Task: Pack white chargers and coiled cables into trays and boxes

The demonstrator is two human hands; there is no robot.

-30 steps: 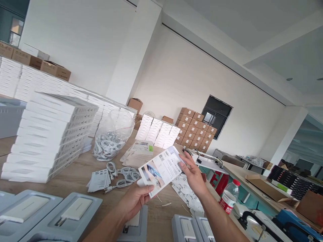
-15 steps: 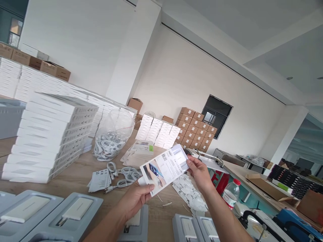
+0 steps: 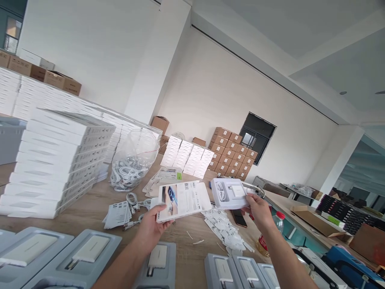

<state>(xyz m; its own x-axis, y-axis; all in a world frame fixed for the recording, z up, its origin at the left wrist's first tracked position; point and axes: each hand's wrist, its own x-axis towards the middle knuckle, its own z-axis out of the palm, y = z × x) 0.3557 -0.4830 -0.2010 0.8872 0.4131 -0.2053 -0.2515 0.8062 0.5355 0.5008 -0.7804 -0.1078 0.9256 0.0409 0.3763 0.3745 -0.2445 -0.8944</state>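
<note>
My left hand grips a white printed box sleeve with a picture of a blue device on it. In my right hand is a pale plastic tray that holds a coiled white cable and a white block. The tray is clear of the sleeve, just to its right. Below my hands, grey trays with white blocks line the near edge of the table. White paper scraps lie under the tray.
A tall stack of white boxes stands at left. Beside it are a clear bag of cables, leaflets and flat printed sleeves. A phone and a red-capped bottle are at right. Brown cartons are piled behind.
The tray, earlier partly inside the sleeve, is now fully out and to the right in my right hand. My left hand has moved slightly left with the sleeve.
</note>
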